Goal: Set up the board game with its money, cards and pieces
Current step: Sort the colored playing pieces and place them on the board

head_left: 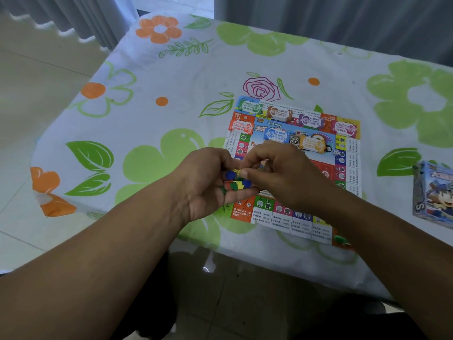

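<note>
The game board (301, 218) lies flat on the flower-patterned bench (171, 82), right of its middle and close to the near edge. Both hands hover over the board's near left part and hide much of it.

The left hand (210, 185) is turned palm up, its grip cupped round a heap of small coloured pieces (236, 184): blue, yellow, green and red bits, too small and blurred to make out their shapes. The right hand (282, 173) reaches across to that heap, its grip pinched together, thumb against curled fingers, at a yellow bit on top. Which piece it has is hidden by the fingers.

Seven stacks of play money sit on the far half of the board:
- Along the far edge are a green stack (250, 107), a brown stack (278, 114), a purple stack (311, 121) and a pink stack (344, 128).
- An orange-red stack (241, 126) lies by the left edge.
- A blue stack (275, 136) and a yellow stack (313, 143) lie nearer the centre.

The print on them is too blurred to read.

A white die (337, 153) rests just beside the yellow stack. A few loose green pieces (340, 239) lie at the board's near right corner, partly behind the right forearm. Towards the bench's right edge stands the game box (434, 192), cut off by the frame.
</note>
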`<state>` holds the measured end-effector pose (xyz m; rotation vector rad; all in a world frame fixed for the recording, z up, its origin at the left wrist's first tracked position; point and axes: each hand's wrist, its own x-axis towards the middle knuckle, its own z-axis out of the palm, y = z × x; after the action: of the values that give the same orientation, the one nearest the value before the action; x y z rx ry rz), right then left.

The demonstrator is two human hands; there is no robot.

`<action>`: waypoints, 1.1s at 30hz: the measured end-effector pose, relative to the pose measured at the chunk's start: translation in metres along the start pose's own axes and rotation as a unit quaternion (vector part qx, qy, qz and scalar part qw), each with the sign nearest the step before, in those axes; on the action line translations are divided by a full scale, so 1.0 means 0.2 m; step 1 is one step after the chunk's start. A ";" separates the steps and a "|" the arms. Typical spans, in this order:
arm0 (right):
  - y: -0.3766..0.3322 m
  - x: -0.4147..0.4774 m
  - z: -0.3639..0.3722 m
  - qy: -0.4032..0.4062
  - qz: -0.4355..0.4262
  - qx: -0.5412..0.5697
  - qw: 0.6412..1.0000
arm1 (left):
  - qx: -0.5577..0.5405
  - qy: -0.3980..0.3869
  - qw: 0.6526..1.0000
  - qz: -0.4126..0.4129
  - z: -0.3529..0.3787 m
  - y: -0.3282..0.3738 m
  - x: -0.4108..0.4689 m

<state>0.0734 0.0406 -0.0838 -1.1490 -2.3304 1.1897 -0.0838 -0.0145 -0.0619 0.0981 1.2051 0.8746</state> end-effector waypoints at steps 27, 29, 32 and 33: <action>0.03 -0.03 -0.15 -0.022 0.080 0.037 0.996 | 0.050 -0.013 0.998 -0.039 0.05 0.00 0.01; 0.05 -0.04 -0.18 -0.021 0.098 0.005 0.995 | 0.040 0.005 0.998 -0.037 0.05 0.01 0.02; 0.10 -0.06 -0.18 -0.062 0.118 -0.070 0.989 | 0.034 0.015 0.999 -0.035 0.05 0.01 0.02; 0.11 -0.07 -0.17 -0.078 0.123 -0.096 0.985 | 0.033 0.017 0.999 -0.034 0.04 0.01 0.02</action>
<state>0.1125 0.0569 -0.0790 -1.4958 -2.5234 1.1926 -0.0766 -0.0075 -0.0611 0.0954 1.2620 0.7795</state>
